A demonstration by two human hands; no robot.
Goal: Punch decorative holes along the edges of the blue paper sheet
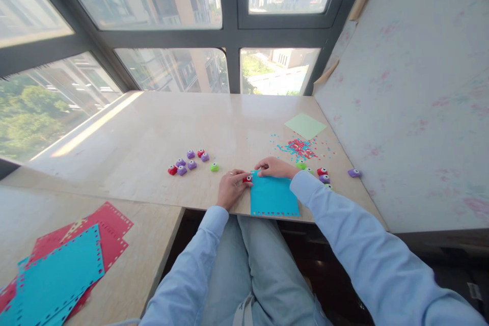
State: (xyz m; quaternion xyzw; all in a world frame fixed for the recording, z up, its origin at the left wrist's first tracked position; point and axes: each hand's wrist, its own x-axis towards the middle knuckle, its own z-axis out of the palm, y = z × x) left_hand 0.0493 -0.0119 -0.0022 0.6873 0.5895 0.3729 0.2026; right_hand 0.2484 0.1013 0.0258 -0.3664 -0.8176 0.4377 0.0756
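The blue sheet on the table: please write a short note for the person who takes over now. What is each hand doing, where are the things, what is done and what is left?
Left hand: holds a small red punch at the upper left corner of the blue sheet.
Right hand: lies flat on the sheet's far edge.
Done: holes run along the sheet's near edge.
Left: I cannot tell whether the other edges are punched.
Nearby: loose punches to the left, more to the right, paper bits and a green sheet behind, punched sheets on the low surface to the left.
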